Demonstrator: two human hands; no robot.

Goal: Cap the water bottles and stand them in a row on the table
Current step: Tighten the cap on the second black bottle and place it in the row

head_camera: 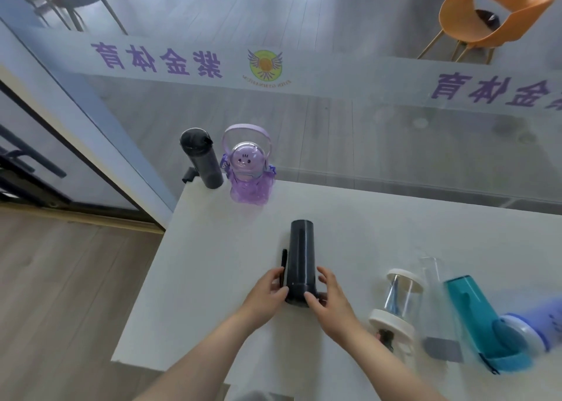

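Observation:
A dark bottle [300, 254] lies on its side on the white table [213, 248], its lid end pointing toward me. My left hand [267, 294] and my right hand [330, 303] both grip that lid end, one on each side. A thin black strap hangs beside the bottle on its left. At the table's far left corner a capped black bottle [201, 159] and a purple cartoon bottle [249, 169] with a handle stand upright side by side. On the right lie a clear bottle with cream ends [398, 300] and a teal bottle [474, 312].
A clear glass or tube [435, 297] and a grey flat piece [442, 349] lie between the clear and teal bottles. A glass wall with purple lettering runs behind the table. Wooden floor lies past the table's left edge. An orange chair [486, 14] stands beyond the glass.

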